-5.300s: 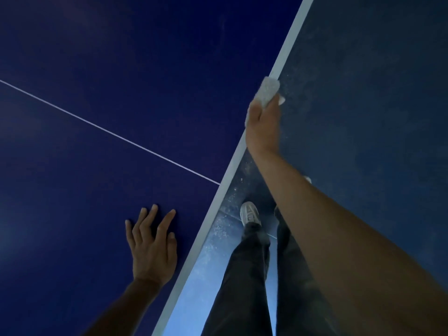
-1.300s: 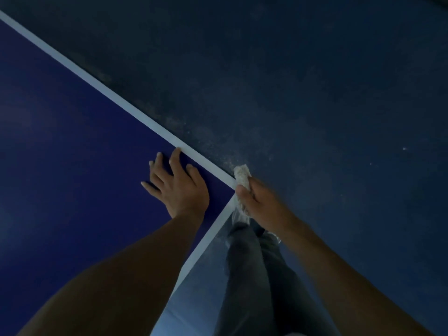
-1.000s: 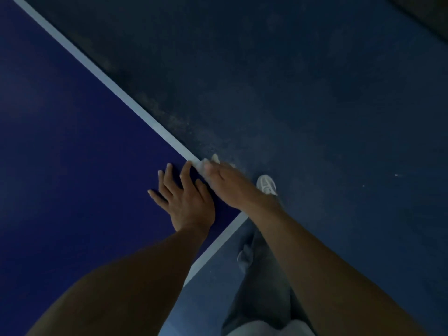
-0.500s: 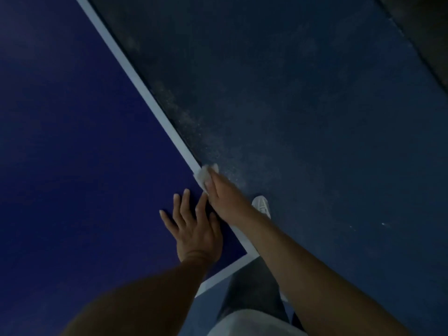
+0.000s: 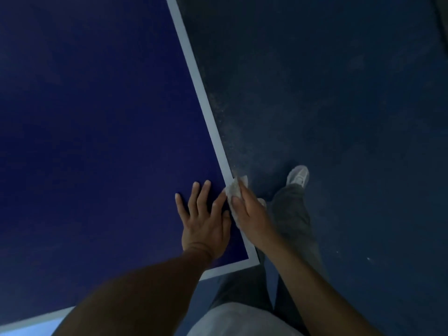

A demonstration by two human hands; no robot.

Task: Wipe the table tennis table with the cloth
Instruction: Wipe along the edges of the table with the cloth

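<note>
a dark blue floor [image 5: 339,93] fills the right side, dusted with pale speckles [image 5: 234,141] along its left part, and on it stands a white shoe [image 5: 298,176] under a grey trouser leg [image 5: 293,221], with a pale shirt hem [image 5: 242,321] nearest and a small white fleck [image 5: 368,259] further right.

The bench [image 5: 97,117] lies open as blue top from its near-right corner toward the far and left edges. Near that corner the left hand [image 5: 206,224] lies flat, just beside the right hand [image 5: 251,214] holding the cloth [image 5: 234,189] on the right edge, each blocking the other sideways. Off that edge, a leg [image 5: 291,214] and shoe [image 5: 298,175] stand close on the floor [image 5: 363,93].
</note>
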